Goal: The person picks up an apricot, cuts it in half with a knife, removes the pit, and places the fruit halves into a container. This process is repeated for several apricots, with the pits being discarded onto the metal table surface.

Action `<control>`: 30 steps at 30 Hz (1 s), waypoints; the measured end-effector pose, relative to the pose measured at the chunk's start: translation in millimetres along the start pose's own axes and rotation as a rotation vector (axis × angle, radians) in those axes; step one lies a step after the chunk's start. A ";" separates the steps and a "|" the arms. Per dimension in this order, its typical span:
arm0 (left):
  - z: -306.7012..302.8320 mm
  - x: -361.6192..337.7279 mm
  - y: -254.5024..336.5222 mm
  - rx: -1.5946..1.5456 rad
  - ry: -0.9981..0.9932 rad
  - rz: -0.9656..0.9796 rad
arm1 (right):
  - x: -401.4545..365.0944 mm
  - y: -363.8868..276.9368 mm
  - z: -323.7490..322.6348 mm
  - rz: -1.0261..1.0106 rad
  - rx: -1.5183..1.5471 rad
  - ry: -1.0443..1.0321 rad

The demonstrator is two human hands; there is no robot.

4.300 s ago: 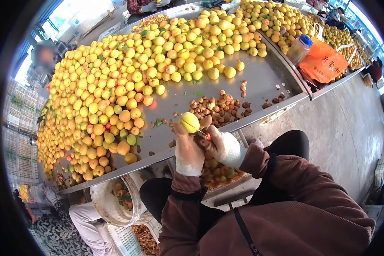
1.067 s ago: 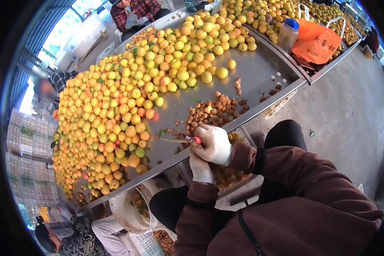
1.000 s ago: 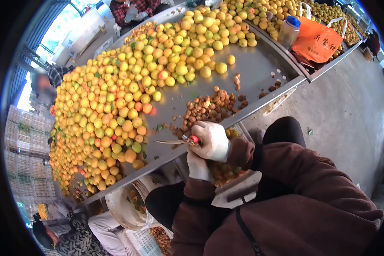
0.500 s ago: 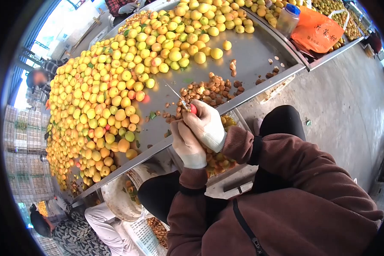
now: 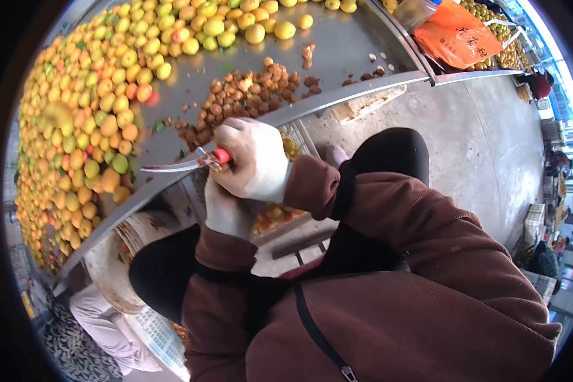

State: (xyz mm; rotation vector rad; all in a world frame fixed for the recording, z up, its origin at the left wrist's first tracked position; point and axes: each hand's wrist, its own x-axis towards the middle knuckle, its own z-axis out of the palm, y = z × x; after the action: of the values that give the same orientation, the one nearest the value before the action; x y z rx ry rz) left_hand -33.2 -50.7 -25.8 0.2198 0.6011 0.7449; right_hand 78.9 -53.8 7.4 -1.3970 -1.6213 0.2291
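My right hand (image 5: 251,156), in a pale glove, is closed around the red handle of a knife (image 5: 178,167). Its thin blade points left over the rim of the metal table. Just below and partly behind it is my left hand (image 5: 225,207), also gloved; its fingers are hidden by the right hand, so what it holds does not show. Brown fruit pits (image 5: 248,95) lie heaped on the table beyond my hands. A wide pile of yellow-orange apricots (image 5: 108,95) covers the table's left and far side.
An orange plastic bag (image 5: 455,38) sits on the adjoining table at upper right, beside a clear container (image 5: 414,11). Under the rim at lower left stand a dirty white bucket (image 5: 108,267) and a white crate (image 5: 162,337). A person's pale trousers (image 5: 102,325) show there.
The view has swung right and down. My right hand has turned over the left one, and the knife blade now points left instead of up and away.
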 end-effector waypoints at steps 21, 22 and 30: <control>0.7 -27.1 40.1 0.299 -0.013 0.115 | 1.8 12.8 -16.8 0.263 0.666 -0.129; -2.4 -28.5 38.5 0.389 -0.017 0.135 | 6.1 9.3 -19.1 0.523 0.882 -0.140; -74.5 10.1 13.7 1.614 -0.192 1.108 | 7.0 -4.0 18.2 0.624 0.843 -0.024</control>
State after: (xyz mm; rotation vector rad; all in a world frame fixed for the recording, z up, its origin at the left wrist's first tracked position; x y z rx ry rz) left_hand -78.7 -35.4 -85.3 2.2210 0.7614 1.0929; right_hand 63.6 -41.6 4.1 -1.1558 -0.8588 1.1470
